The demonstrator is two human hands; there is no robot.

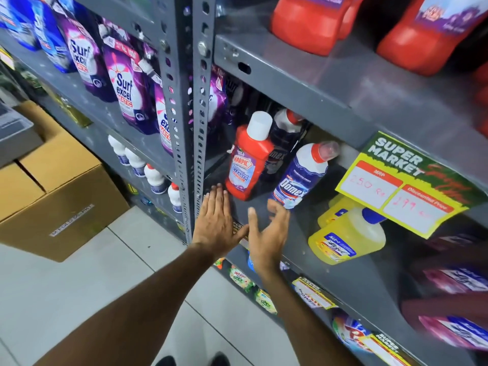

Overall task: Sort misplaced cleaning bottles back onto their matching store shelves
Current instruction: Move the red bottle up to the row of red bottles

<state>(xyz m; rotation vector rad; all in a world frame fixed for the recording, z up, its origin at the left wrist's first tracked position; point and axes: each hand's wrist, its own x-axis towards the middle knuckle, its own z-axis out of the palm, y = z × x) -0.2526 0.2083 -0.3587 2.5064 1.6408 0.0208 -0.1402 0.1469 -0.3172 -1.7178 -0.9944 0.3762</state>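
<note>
Both hands reach in empty, the left hand (216, 223) flat, the right hand (269, 233) with fingers (274, 207) spread. Just beyond its fingertips stands the red Harpic bottle (247, 165), probably misplaced; next, close around it.

Red Harpic bottle (247, 161), white-blue Domex bottle (301, 178), grey shelf (343, 85)

The red bottle (247, 161) reads "HARPIC"; just right of it the white and blue bottle (301, 175) reads "Domex"; to its far left the purple pouches (126, 93) read "Surf excel MATIC"; to its right the yellow price tag (406, 180) reads "SUPER MARKET", "MRP", "250".
</note>
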